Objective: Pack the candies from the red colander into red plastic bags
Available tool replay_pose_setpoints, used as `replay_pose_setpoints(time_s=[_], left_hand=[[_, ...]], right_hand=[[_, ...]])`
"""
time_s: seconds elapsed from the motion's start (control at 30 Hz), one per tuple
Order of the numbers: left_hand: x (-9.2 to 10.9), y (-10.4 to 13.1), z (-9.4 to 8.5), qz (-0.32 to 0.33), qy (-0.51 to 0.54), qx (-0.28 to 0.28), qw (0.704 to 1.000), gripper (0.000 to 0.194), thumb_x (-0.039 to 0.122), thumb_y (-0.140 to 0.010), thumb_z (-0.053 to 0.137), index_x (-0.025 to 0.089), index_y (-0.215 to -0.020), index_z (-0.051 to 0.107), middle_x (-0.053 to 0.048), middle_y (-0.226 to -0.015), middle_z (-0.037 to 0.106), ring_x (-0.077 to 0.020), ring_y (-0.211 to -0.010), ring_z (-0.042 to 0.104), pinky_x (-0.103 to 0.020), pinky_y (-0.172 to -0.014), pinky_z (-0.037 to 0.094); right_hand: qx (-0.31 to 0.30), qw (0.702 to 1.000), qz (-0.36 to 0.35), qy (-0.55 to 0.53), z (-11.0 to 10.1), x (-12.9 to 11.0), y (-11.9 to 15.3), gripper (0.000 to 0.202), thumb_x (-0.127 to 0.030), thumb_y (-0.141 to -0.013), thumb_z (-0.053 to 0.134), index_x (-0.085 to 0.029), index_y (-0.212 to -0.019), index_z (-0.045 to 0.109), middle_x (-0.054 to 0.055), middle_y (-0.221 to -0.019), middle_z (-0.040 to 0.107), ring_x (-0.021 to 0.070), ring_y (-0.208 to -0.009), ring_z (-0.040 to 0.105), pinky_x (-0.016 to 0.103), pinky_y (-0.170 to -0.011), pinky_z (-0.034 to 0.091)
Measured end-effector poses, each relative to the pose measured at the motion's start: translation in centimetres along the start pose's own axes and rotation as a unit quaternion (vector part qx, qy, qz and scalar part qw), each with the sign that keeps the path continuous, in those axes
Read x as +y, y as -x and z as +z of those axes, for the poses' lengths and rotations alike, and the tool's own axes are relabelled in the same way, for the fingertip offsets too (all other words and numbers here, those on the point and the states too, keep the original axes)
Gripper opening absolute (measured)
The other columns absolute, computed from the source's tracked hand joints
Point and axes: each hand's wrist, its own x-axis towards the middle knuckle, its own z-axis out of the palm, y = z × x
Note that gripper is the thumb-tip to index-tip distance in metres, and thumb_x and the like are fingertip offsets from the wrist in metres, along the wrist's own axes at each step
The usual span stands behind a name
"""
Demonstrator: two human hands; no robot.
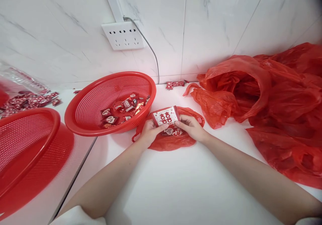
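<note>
A red and white printed packet (164,116) is held between both hands over a small red plastic bag (167,144) lying on the white table. My left hand (151,131) grips its left side, with the thumb on the front. On the right side, my right hand (190,126) holds the packet by its lower right corner. Just beneath the packet, dark red wrapped pieces (172,131) with white print show on the bag. My fingers partly hide the packet's edges.
A red basket (83,112) with wrapped sweets stands to the left, another red basket (54,124) nearer the left edge. Crumpled red bags (284,117) fill the right. Small packets (174,84) lie by the wall, below a socket panel (123,35) with a cable.
</note>
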Motion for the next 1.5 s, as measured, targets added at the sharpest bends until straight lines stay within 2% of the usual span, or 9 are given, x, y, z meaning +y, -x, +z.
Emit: replay_pose_setpoints(time_s=[0.13, 0.2, 0.5, 0.67, 0.87, 1.03, 1.2, 1.33, 1.5], left_hand=[[0.3, 0.2, 0.1, -0.006, 0.001, -0.036, 0.999, 0.037, 0.032, -0.066, 0.081, 0.013, -0.096, 0.073, -0.008, -0.098, 0.076, -0.0271, -0.093, 0.07, -0.04, -0.089, 0.053], [0.3, 0.3, 0.2, -0.012, -0.005, -0.047, 0.999, 0.035, 0.032, -0.066, 0.081, 0.013, -0.095, 0.074, -0.008, -0.094, 0.076, -0.0263, -0.089, 0.07, -0.039, -0.087, 0.054], [-0.7, 0.4, 0.4, 0.003, -0.043, -0.042, 0.998, 0.034, 0.034, -0.068, 0.08, 0.017, -0.096, 0.072, -0.006, -0.095, 0.075, -0.0253, -0.089, 0.069, -0.038, -0.082, 0.055], [-0.3, 0.4, 0.4, -0.006, -0.054, -0.008, 0.998, 0.035, 0.033, -0.064, 0.083, 0.016, -0.092, 0.073, -0.006, -0.094, 0.075, -0.0258, -0.089, 0.069, -0.038, -0.083, 0.055], [-0.4, 0.4, 0.1, -0.003, -0.044, -0.027, 0.999, 0.031, 0.032, -0.065, 0.081, 0.014, -0.09, 0.073, -0.006, -0.089, 0.075, -0.0246, -0.085, 0.069, -0.037, -0.081, 0.054], [-0.9, 0.5, 0.3, 0.015, -0.104, -0.016, 0.994, 0.023, 0.032, -0.065, 0.081, 0.016, -0.077, 0.071, -0.003, -0.073, 0.07, -0.0207, -0.07, 0.065, -0.032, -0.068, 0.053], [-0.4, 0.7, 0.6, 0.056, -0.115, 0.032, 0.991, 0.03, 0.033, -0.066, 0.08, 0.018, -0.089, 0.069, -0.004, -0.087, 0.071, -0.0217, -0.081, 0.065, -0.032, -0.075, 0.052], [-0.5, 0.7, 0.4, 0.105, -0.106, 0.082, 0.985, 0.029, 0.034, -0.072, 0.076, 0.02, -0.095, 0.067, -0.003, -0.095, 0.069, -0.02, -0.089, 0.064, -0.03, -0.082, 0.05], [-1.2, 0.5, 0.2, 0.075, -0.092, 0.056, 0.991, 0.03, 0.036, -0.077, 0.071, 0.018, -0.101, 0.068, -0.007, -0.103, 0.07, -0.0228, -0.094, 0.065, -0.034, -0.086, 0.05]], right_hand=[[-0.019, 1.0, -0.01, -0.016, 0.1, 0.2, 0.0, 0.03, -0.043, -0.084, 0.067, -0.019, -0.1, 0.067, 0.004, -0.097, 0.071, 0.0208, -0.09, 0.065, 0.035, -0.086, 0.052], [-0.022, 1.0, -0.007, -0.012, 0.1, 0.3, 0.0, 0.031, -0.042, -0.083, 0.067, -0.019, -0.103, 0.068, 0.005, -0.099, 0.072, 0.0228, -0.093, 0.066, 0.038, -0.088, 0.052], [-0.013, 0.999, -0.014, 0.032, 0.2, 0.1, 0.1, 0.03, -0.041, -0.085, 0.064, -0.019, -0.103, 0.07, 0.005, -0.099, 0.073, 0.0241, -0.092, 0.067, 0.04, -0.087, 0.054], [-0.018, 0.998, -0.01, 0.056, 0.5, -0.2, 0.2, 0.028, -0.041, -0.086, 0.063, -0.019, -0.101, 0.069, 0.006, -0.099, 0.072, 0.0246, -0.092, 0.067, 0.04, -0.086, 0.053], [-0.01, 0.997, -0.011, 0.07, 0.4, -0.2, 0.3, 0.027, -0.043, -0.082, 0.067, -0.019, -0.094, 0.068, 0.003, -0.088, 0.071, 0.022, -0.085, 0.065, 0.037, -0.082, 0.054], [0.004, 0.997, -0.012, 0.074, 0.2, -0.1, 0.3, 0.026, -0.044, -0.08, 0.069, -0.02, -0.091, 0.069, 0.003, -0.085, 0.07, 0.0224, -0.084, 0.065, 0.037, -0.081, 0.054], [0.002, 1.0, -0.009, 0.006, 0.2, 0.4, 0.1, 0.034, -0.044, -0.081, 0.068, -0.02, -0.105, 0.068, 0.005, -0.1, 0.071, 0.023, -0.09, 0.066, 0.04, -0.086, 0.053], [0.016, 1.0, 0.006, -0.024, 0.1, 0.6, -0.1, 0.036, -0.045, -0.078, 0.072, -0.019, -0.103, 0.068, 0.005, -0.097, 0.072, 0.0209, -0.084, 0.066, 0.038, -0.083, 0.055], [0.047, 0.998, 0.011, -0.031, 0.1, 0.4, -0.3, 0.037, -0.046, -0.075, 0.073, -0.019, -0.099, 0.068, 0.004, -0.093, 0.071, 0.016, -0.07, 0.062, 0.032, -0.07, 0.055]])
